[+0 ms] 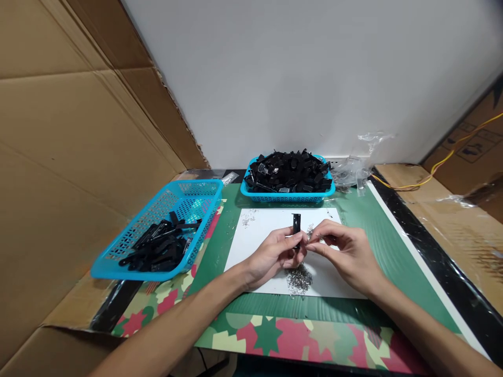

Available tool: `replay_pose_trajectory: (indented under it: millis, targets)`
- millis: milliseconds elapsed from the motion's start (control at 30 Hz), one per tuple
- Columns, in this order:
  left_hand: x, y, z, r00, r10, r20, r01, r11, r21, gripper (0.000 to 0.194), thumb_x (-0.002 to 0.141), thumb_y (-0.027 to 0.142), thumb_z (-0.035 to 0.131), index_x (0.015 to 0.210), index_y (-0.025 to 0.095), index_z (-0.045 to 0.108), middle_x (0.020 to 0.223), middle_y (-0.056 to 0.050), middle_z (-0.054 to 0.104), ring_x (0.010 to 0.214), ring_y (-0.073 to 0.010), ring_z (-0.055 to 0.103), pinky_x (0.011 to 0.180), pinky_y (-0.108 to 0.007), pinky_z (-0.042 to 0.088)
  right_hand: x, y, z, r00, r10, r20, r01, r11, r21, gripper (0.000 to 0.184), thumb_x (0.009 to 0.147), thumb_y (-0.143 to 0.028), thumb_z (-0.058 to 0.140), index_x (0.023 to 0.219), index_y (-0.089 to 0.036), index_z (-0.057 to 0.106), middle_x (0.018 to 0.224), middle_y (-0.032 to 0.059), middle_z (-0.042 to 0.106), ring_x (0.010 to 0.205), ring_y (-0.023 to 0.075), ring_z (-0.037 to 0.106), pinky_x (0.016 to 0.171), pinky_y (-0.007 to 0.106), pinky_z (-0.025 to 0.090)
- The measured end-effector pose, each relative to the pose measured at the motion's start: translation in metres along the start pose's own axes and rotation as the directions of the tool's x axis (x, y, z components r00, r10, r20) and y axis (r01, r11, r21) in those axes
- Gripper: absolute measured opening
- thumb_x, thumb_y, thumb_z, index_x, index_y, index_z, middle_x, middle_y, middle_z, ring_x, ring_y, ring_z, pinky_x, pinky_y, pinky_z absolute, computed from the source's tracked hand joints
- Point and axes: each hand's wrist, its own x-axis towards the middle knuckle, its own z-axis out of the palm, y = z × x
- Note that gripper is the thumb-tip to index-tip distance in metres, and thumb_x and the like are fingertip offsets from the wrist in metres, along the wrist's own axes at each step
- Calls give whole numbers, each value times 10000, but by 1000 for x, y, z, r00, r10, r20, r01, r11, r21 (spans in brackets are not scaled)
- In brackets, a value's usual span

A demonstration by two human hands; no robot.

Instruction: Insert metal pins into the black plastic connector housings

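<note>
Wall (306, 73), green tabletop (393, 248), sheet (245, 246), left hand (275, 254) holding black part (296, 223), right hand (349, 254) pinched, contents unclear

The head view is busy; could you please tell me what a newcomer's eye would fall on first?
Probably the blue perforated basket at the back, heaped with black parts. A second blue basket, partly filled, stands at left. In the middle, the left hand's grip holds a slim black part upright over a white sheet.

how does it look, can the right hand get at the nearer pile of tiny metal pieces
Probably yes: the right hand is close and most of that pile of tiny metal pieces lies uncovered; only the left hand, holding a slim black part, overlaps its far edge.
</note>
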Motion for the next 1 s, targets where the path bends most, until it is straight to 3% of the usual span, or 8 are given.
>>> replay_pose_trajectory:
  millis: [300,467,733,1000]
  targets:
    - [0,-1,-2,1000,20,11,-21,988,153,417,870,518,782,905,121,657,648,19,537,551,-63,400,505,-209,207,1,-1,-2,996,-76,36,79,993,-91,140,935,-356,764,873,-231,769,840,53,728,787,209,631,695,359,474]
    - [2,-2,-3,997,78,-7,-75,980,184,418,884,531,762,909,135,628,661,33,529,522,-54,339,492,-213,200,1,-2,-1,1000,-26,10,27,993,-112,103,921,-323,768,885,-227,783,857,50,738,779,201,623,674,340,452]
    - [1,-4,-2,974,207,-96,-166,932,322,377,893,492,768,935,142,631,721,19,545,619,-85,458,554,-209,319,2,-3,1,997,71,9,-69,990,-124,142,921,-326,735,860,-217,805,834,54,740,734,190,603,646,326,433]
    - [0,-4,0,974,217,-64,-184,923,337,389,906,522,744,938,161,602,761,33,484,619,-81,396,556,-214,305,4,1,-1,990,140,20,-138,987,-81,173,891,-358,742,843,-203,803,759,40,719,655,164,553,587,303,408]
